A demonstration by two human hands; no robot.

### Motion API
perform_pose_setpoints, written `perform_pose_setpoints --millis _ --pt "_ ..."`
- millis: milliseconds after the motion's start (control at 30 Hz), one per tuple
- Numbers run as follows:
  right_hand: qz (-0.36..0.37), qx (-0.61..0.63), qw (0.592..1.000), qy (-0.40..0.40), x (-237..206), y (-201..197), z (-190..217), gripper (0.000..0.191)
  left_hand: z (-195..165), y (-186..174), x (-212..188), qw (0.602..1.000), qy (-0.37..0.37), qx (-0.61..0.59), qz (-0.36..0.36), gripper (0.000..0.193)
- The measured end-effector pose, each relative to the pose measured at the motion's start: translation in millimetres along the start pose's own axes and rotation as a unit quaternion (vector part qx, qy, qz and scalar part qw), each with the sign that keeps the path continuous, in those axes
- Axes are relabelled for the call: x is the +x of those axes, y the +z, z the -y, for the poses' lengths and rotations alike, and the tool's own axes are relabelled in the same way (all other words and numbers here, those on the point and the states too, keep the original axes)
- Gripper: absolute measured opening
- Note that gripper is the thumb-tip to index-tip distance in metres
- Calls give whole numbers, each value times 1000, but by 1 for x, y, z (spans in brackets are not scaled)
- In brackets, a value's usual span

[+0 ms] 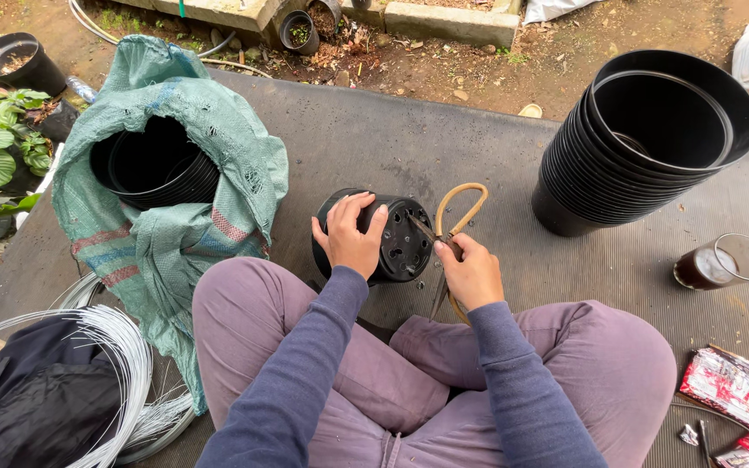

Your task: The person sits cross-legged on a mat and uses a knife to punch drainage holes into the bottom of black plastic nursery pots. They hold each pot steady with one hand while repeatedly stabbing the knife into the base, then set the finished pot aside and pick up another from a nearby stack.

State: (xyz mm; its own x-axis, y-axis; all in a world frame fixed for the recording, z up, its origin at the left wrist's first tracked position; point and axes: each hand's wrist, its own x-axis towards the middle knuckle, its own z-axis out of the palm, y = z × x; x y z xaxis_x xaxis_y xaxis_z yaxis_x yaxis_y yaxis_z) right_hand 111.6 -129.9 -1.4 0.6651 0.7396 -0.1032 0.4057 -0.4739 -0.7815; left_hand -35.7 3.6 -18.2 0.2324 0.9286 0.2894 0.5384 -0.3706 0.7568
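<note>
Seated worker with a black plastic pot [396, 238] laid on its side on the dark ribbed mat [478, 147], its perforated base turned toward the right hand [470, 276]. The left hand [348, 236] lay spread over the pot's upper wall, fingers curled down the far side, pressing it steady against the mat. The right hand was clenched around the looped tan handles of a pair of shears [448, 238], whose dark tips touched the pot's base just beyond the knuckles. The pot appeared thin-walled and light, likely to flex and roll under pressure (the rim and base corner being its stiffest parts), so a broad palm grip across the wall seemed the safest hold; the smooth plastic looked somewhat slippery. Further from the right hand stood a nested stack of pots [643, 143] and a glass of dark drink [721, 262]; beyond the left hand, a green woven sack [175, 234] held more pots, with coiled wire [123, 364] nearer the knee
</note>
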Motion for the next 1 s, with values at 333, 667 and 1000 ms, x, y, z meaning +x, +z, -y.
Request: perform_pose_setpoints --millis 333,667,1000 --pt "16 -86 996 4 -25 -9 30 31 11 5 5 999 -40 -16 -7 28" --pt "-17 -143 989 30 -1 -49 14 35 29 6 22 992 -106 -18 -62 31" --pt "-13 -172 985 30 2 -20 15 33 19 7 16 994 -106 20 -31 30"
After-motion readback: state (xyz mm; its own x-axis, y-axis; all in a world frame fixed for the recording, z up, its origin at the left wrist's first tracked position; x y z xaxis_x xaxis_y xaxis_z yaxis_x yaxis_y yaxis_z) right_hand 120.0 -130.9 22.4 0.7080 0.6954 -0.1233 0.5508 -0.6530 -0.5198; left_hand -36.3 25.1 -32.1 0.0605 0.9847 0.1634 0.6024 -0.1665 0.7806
